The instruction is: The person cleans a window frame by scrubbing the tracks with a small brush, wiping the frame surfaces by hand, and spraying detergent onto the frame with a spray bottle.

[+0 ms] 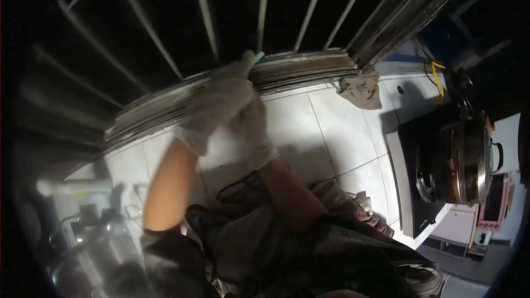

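Observation:
My left hand (216,98), in a pale glove, reaches across the tiled ledge to the worn window frame (309,69) below the bars. A small teal tip (259,57) shows at the far end of its fingers; the rest of that thing is hidden, so its kind is unclear. Close against the left hand, partly behind it, is my right hand (255,132), also gloved. Its fingers are hidden and blurred. Both hands are low over the frame's sill track.
A grey rag (361,91) hangs over the sill on the right. Beyond it, a large metal pot (461,160) stands on a black stove (411,171). Blurred glassware or clear containers (99,243) stand at lower left. Metal bars (262,11) rise beyond the sill.

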